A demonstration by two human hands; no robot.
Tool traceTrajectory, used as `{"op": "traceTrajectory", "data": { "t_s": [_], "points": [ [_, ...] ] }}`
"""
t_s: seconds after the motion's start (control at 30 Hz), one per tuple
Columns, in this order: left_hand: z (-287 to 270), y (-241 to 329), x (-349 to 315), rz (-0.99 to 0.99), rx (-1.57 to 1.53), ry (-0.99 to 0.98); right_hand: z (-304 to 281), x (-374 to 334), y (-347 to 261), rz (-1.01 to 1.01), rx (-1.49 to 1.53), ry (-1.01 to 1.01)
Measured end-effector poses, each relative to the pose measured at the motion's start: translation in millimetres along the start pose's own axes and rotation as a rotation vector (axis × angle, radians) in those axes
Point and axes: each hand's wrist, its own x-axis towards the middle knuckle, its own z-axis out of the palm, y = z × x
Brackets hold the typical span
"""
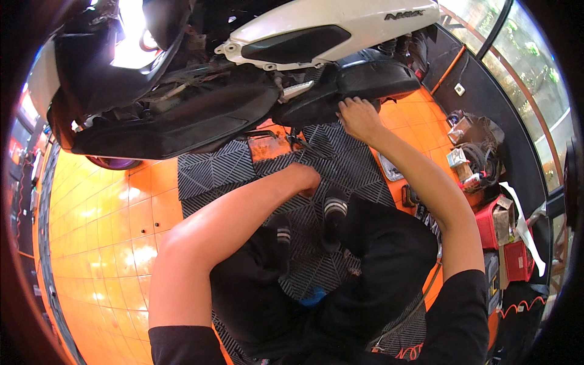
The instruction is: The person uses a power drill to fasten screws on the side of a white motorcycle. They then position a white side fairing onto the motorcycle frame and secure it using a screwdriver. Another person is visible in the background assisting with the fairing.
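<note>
A scooter with a white side panel (365, 21) stands in front of me, black lower parts facing my hands. My right hand (359, 118) is raised to the lower edge of a black plastic cover (377, 79) toward the right of the scooter. Its fingers are curled against that cover, and whatever is between them is hidden. Lower and further left, my left hand (304, 178) is closed above the black ribbed mat (219, 164), below the scooter. Its fingers point down and away, so what they hold cannot be made out.
My crossed legs and striped socks (336, 210) are close below my hands. A black footboard panel (182, 125) overhangs at left. Red bins (517, 260), small boxes and coiled black parts (480, 159) line the right wall. Orange tiles (97, 243) surround the mat.
</note>
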Motion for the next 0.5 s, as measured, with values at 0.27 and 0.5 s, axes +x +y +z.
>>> {"op": "traceTrajectory", "data": {
  "t_s": [0.27, 0.5],
  "points": [
    [19.6, -22.3, -14.1, 0.000, 0.028, -0.030, -8.9, 80.5, -67.6, 0.256, 0.757, 0.202],
    [7.2, -10.7, -6.2, 0.077, 0.092, -0.053, 27.2, 127.4, -26.5, 0.421, 0.692, 0.323]
  ]
}}
